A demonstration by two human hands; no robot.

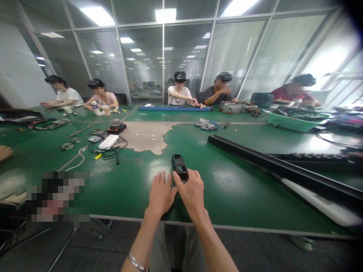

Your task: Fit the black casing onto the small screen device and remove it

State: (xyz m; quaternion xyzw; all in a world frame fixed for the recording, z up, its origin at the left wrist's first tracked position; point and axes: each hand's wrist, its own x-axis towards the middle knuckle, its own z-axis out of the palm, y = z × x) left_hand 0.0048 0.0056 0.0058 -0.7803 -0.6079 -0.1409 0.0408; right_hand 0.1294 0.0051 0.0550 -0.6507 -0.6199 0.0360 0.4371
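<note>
A small black boxy housing (179,166) with cut-out openings in its top stands on the green table in front of me. My right hand (193,189) grips its near end, thumb on the near left side and fingers round the right. What the fingers touch beneath is hidden. Flat beside it on the left lies my left hand (162,192), fingers stretched forward and holding nothing. Its thumb is close to the housing's near end; whether they touch I cannot tell.
Right of my hands, a long black rail (272,162) runs diagonally above a white bar (320,202). Left of centre lie a white adapter (109,141) and tangled cables. A green basket (297,122) holds parts. Several people sit across the table, one working at a blue bar (172,108).
</note>
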